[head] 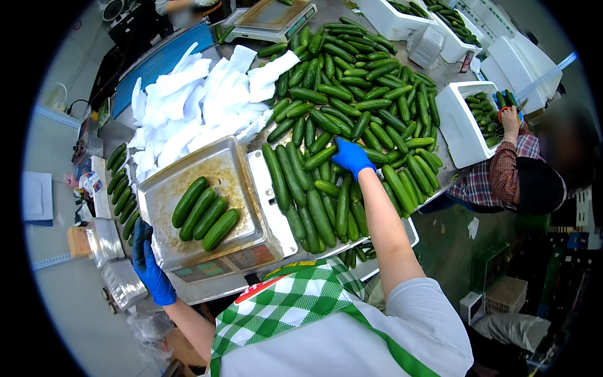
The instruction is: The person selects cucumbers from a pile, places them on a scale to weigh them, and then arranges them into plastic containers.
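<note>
My right hand [352,158], in a blue glove, has its fingers around the near end of a cucumber [320,158] in the large pile [348,89]. At the left edge of a platform scale's steel tray [160,193], my left hand [153,268] is also gloved in blue, its fingertips dark. Whether it holds anything is hidden. Several cucumbers [206,214] lie side by side on that stained tray. Just past my left fingers runs a row of cucumbers [121,188]. Longer cucumbers [311,202] lie between the scale and my right forearm.
White foam net sleeves [198,99] are heaped behind the scale. Another scale [273,19] stands at the back. White foam boxes [464,122] of cucumbers line the right side, where a co-worker [509,160] holds orange-handled scissors [503,112]. Clear plastic trays [120,278] are stacked at left.
</note>
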The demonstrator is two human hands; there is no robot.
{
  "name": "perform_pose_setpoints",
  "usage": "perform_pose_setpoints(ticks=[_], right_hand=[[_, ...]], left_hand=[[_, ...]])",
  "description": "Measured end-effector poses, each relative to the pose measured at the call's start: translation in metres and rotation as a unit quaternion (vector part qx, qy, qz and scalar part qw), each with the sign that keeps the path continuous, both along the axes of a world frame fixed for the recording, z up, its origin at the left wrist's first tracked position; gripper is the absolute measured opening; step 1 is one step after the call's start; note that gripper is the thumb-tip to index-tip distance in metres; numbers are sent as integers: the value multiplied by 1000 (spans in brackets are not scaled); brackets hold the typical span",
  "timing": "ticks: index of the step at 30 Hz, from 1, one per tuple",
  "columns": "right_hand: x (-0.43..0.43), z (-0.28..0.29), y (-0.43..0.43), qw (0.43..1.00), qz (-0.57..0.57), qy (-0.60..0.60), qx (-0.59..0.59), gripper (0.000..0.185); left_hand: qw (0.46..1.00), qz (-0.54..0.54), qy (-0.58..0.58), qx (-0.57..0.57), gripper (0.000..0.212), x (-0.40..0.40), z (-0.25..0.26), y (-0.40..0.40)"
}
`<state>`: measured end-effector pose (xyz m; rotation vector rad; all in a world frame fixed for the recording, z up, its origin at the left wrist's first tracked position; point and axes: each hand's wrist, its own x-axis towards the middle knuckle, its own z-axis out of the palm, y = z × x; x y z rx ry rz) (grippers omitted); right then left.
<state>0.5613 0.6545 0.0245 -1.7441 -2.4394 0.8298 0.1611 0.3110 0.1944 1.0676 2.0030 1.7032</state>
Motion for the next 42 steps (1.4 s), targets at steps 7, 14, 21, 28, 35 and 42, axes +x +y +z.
perform_pose_setpoints(ticks=[7, 14, 21, 28, 35, 42], right_hand=[[29, 11, -14, 955, -76, 279, -71, 54], [44, 110, -62, 779, -164, 583, -162, 37], [-55, 147, -117, 717, -32, 635, -285, 40], [-135, 160, -180, 791, 100, 531, -287, 81], [-150, 156, -174, 831, 75, 498, -236, 29], [-183, 163, -150, 916, 154, 351, -121, 29]], left_hand=[[1000, 9, 0, -1, 34, 2, 1, -6], [998, -31, -50, 6, 32, 30, -3, 1], [892, -364, -239, -118, 79, 118, 18, 55], [814, -350, -445, -127, 59, 130, -6, 32], [833, -280, -462, -118, 59, 101, -4, -15], [943, -110, -312, -26, 65, 40, -9, -63]])
